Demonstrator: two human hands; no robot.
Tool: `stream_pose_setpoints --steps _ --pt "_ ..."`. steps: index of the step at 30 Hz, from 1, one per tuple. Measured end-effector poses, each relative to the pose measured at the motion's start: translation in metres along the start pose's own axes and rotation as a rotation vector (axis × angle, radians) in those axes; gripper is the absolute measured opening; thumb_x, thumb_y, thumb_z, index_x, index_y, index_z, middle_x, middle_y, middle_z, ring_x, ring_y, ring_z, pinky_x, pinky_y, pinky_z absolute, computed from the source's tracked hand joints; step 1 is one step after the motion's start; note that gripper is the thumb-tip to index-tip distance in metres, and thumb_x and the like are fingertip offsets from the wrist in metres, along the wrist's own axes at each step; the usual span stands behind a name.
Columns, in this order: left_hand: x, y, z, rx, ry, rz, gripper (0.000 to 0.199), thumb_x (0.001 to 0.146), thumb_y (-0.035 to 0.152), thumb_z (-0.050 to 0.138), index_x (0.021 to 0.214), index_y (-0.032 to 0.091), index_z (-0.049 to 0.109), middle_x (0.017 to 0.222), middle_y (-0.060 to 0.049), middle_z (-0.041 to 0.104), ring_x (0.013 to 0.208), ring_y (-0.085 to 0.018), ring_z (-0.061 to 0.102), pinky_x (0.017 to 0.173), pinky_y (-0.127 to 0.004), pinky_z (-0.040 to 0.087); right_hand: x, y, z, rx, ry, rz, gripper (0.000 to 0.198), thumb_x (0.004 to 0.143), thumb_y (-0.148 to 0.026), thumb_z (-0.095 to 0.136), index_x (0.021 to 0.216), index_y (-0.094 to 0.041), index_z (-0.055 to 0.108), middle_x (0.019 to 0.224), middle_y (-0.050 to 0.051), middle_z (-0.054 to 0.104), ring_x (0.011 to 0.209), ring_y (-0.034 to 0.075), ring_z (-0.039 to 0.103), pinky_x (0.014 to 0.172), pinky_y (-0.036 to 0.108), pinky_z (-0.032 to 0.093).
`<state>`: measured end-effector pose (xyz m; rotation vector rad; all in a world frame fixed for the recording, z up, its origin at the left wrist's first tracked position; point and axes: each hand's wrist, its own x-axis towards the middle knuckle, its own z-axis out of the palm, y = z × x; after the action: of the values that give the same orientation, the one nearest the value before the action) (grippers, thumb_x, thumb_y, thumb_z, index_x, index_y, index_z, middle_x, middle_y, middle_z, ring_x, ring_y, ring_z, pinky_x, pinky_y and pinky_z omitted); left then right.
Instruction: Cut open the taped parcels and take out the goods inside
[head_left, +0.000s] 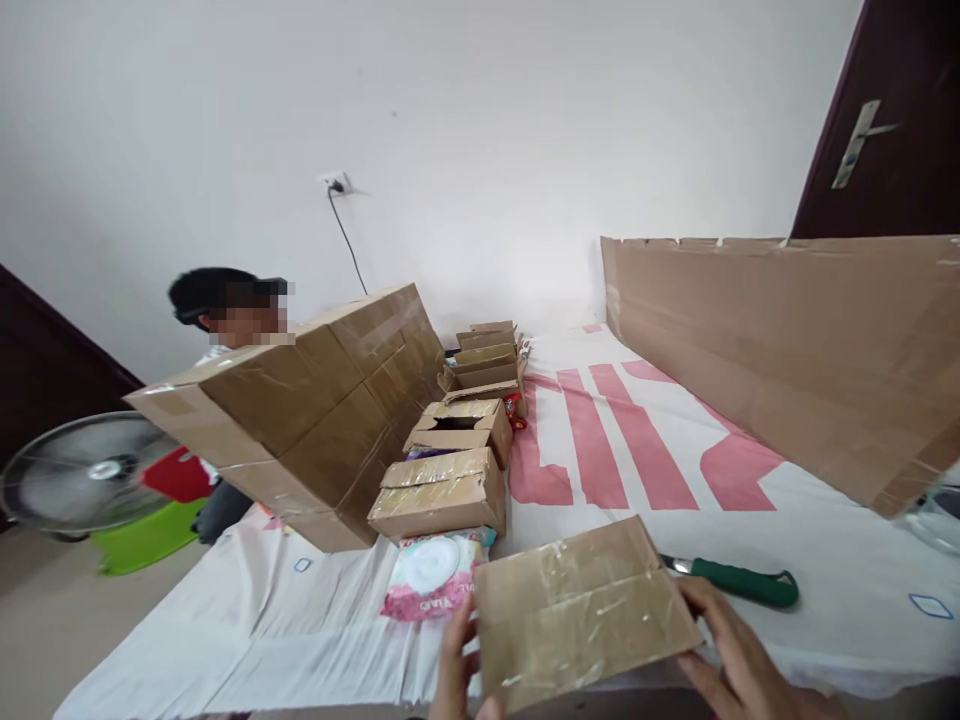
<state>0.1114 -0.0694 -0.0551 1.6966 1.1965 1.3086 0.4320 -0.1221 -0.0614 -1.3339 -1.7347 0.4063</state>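
Note:
Between my two hands is a taped cardboard box (581,610), tilted slightly, near the front edge of the white cloth. My left hand (459,660) grips its left side, with the fingers partly hidden behind it. At the right side, my right hand (724,645) holds the box by its edge and corner. Just beyond my right hand lies a green-handled knife (742,582), its blade partly covered by the box. A pink and white pack of wipes (435,575) lies left of the box, close to my left hand.
Several small cardboard boxes (446,490) form a row toward the wall. A wall of stacked cartons (300,410) stands on the left, with a person (229,300) behind it. A large cardboard panel (780,350) borders the right. A fan (90,475) and green stool (146,540) are far left.

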Motion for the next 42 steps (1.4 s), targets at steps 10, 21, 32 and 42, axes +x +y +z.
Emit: stream_pose_setpoints --steps 10,21,32,42 --pt "0.006 -0.015 0.059 0.21 0.018 0.273 0.024 0.093 0.033 0.045 0.114 0.025 0.053 0.141 -0.013 0.035 0.132 -0.029 0.04 0.099 -0.043 0.043 0.002 0.094 -0.047 -0.353 -0.007 0.084 0.03 0.091 -0.044 0.048 0.102 -0.022 0.067 0.103 0.01 0.069 0.099 0.028 0.064 0.087 0.043 0.053" --pt "0.01 -0.024 0.058 0.202 0.001 0.374 0.026 0.093 0.027 0.043 0.118 0.026 0.049 0.14 -0.012 0.032 0.124 -0.026 0.045 0.091 -0.037 0.045 0.008 0.112 -0.027 -0.592 -0.147 0.119 0.033 0.089 -0.034 0.05 0.117 -0.022 0.064 0.096 0.009 0.065 0.089 0.026 0.061 0.079 0.041 0.051" --pt "0.01 -0.028 0.058 0.208 -0.001 0.378 0.025 0.093 0.027 0.042 0.117 0.026 0.049 0.14 -0.013 0.033 0.124 -0.027 0.044 0.091 -0.039 0.046 0.05 0.103 -0.057 -0.511 0.074 0.077 0.038 0.096 -0.037 0.037 0.126 -0.022 0.054 0.106 0.011 0.065 0.097 0.025 0.062 0.083 0.041 0.053" --pt "0.009 -0.024 0.057 0.182 -0.032 0.323 0.025 0.094 0.028 0.042 0.118 0.026 0.048 0.14 -0.013 0.032 0.128 -0.027 0.042 0.095 -0.042 0.045 0.108 -0.001 -0.064 -0.401 -0.062 -0.243 0.043 0.099 -0.021 0.03 0.141 -0.022 0.037 0.11 0.01 0.066 0.093 0.018 0.066 0.077 0.031 0.054"
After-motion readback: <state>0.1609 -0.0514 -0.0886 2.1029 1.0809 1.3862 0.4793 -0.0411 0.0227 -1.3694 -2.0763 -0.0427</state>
